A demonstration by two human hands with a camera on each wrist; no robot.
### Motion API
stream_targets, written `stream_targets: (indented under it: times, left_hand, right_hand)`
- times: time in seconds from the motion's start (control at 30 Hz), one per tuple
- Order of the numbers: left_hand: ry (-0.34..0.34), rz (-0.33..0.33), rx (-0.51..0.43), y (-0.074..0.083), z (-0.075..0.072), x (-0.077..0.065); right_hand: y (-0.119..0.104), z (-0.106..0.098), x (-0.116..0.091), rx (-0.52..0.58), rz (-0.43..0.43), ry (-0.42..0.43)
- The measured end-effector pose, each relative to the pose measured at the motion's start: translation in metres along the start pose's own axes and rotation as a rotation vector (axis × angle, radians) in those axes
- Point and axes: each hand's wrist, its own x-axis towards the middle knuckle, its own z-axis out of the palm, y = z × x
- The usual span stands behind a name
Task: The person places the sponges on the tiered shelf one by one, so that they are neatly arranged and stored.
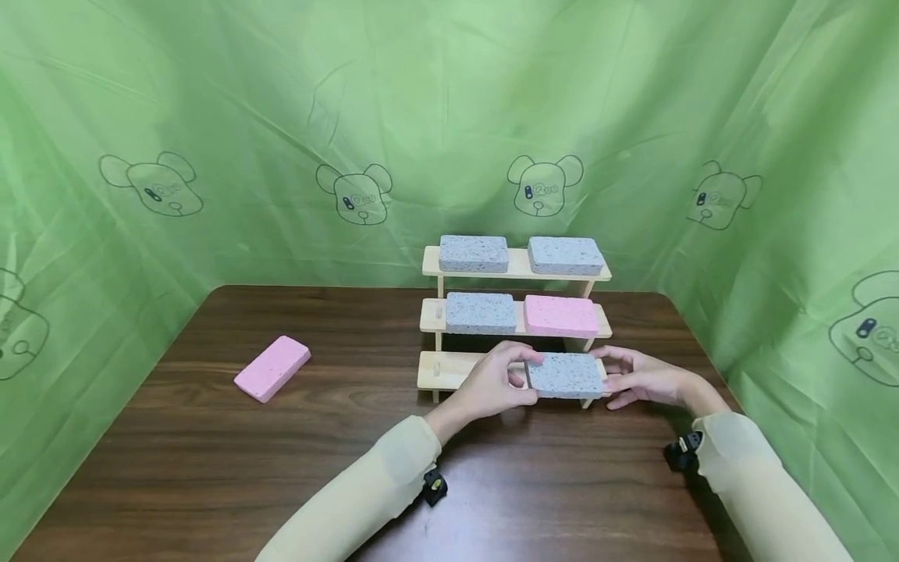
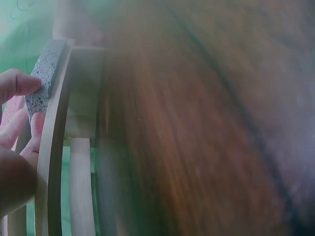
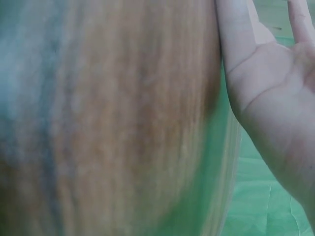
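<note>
A grey speckled sponge (image 1: pixel 565 375), a rectangular block with small pores, lies flat at the right part of the lowest board (image 1: pixel 449 368) of a wooden three-step rack. My left hand (image 1: pixel 495 380) pinches its left end, thumb at the front corner and forefinger at the back corner. At the opposite end is my right hand (image 1: pixel 642 378), its thumb and forefinger about the sponge's right edge, next to the board's end. The left wrist view shows left fingers on both sides of the grey sponge (image 2: pixel 47 73). In the right wrist view, only the right palm (image 3: pixel 275 83) shows clearly; the fingertips are hidden.
On the middle board sit a grey sponge (image 1: pixel 481 313) and a pink sponge (image 1: pixel 560 315). The top board carries two grey sponges, left (image 1: pixel 474 254) and right (image 1: pixel 565 255). Another pink sponge (image 1: pixel 272 368) lies on the brown table (image 1: pixel 211 468) at left. Green cloth (image 1: pixel 449 101) hangs behind.
</note>
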Motion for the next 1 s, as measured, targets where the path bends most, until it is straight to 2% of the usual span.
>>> stream_targets:
  times: [0.5,0.8,0.9,1.0]
  left_hand:
    - [-0.017,-0.006,-0.041,0.000,-0.004,0.000]
    - [-0.028,-0.048,-0.094,0.002,-0.006,0.002]
    - [-0.036,-0.049,-0.106,0.003,-0.009,-0.001]
    - [-0.048,-0.033,-0.094,0.006,-0.019,-0.006]
  right_hand:
    - [0.002,-0.002,0.001,0.022,-0.014,-0.033]
    - [-0.003,0.001,-0.002,-0.012,-0.020,-0.029]
    - [-0.005,0.003,-0.004,-0.023,-0.023,-0.027]
    - [-0.007,0.005,-0.006,-0.052,-0.037,-0.013]
